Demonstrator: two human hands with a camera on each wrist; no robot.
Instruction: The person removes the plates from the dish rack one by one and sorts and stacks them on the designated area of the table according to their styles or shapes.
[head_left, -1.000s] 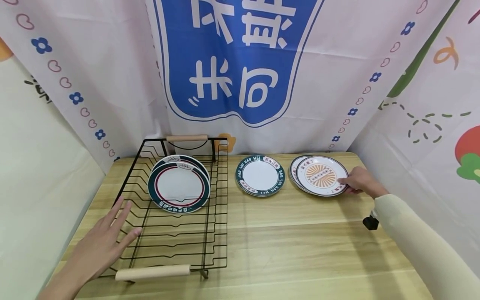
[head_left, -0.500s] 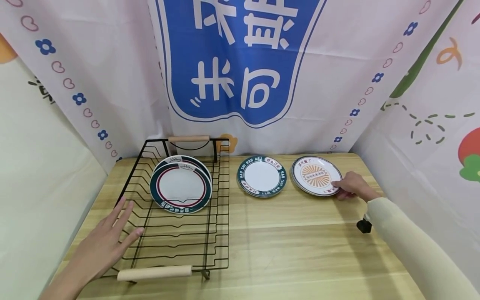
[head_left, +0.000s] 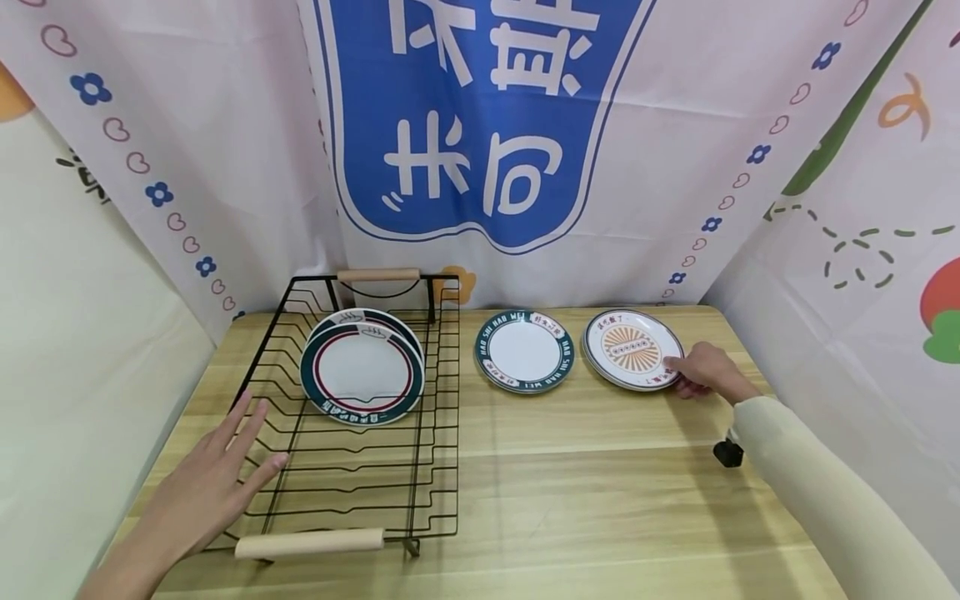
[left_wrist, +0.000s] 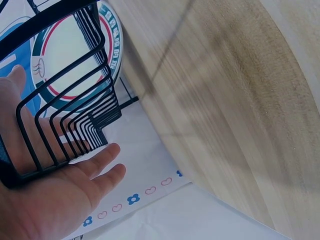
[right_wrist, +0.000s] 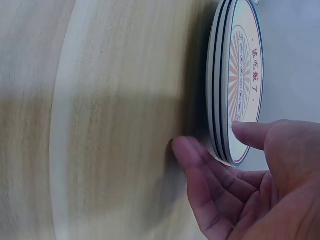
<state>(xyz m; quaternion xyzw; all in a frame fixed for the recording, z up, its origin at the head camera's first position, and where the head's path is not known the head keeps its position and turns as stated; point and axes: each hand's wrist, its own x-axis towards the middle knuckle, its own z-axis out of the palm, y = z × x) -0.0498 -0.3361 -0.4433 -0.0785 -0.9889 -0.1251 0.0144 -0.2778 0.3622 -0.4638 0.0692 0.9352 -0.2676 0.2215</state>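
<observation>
My right hand [head_left: 708, 371] holds the near right edge of a stack of white plates [head_left: 630, 346] with an orange sunburst print. In the right wrist view, the thumb [right_wrist: 252, 134] lies on the top plate, and curled fingers reach in under the rim. Three plate edges [right_wrist: 220, 80] show there, one above another. My left hand [head_left: 197, 483], fingers spread, is at the left side of a black wire dish rack [head_left: 352, 492]. The left wrist view shows that hand [left_wrist: 60, 205] against the rack's side wires. Two green-rimmed plates [head_left: 362, 371] lean in the rack's far part.
Between the rack and the sunburst stack lies a green-rimmed plate [head_left: 522, 352] with lettering. The wooden table [head_left: 570, 500] ends at a printed cloth backdrop [head_left: 675, 167]. Pale side walls stand close on both sides. Wooden handles [head_left: 309, 543] cap the rack's ends.
The top sunburst plate, offset to the right a second ago, has slid left with my right hand and lines up over the ones beneath. My left hand stays beside the rack.
</observation>
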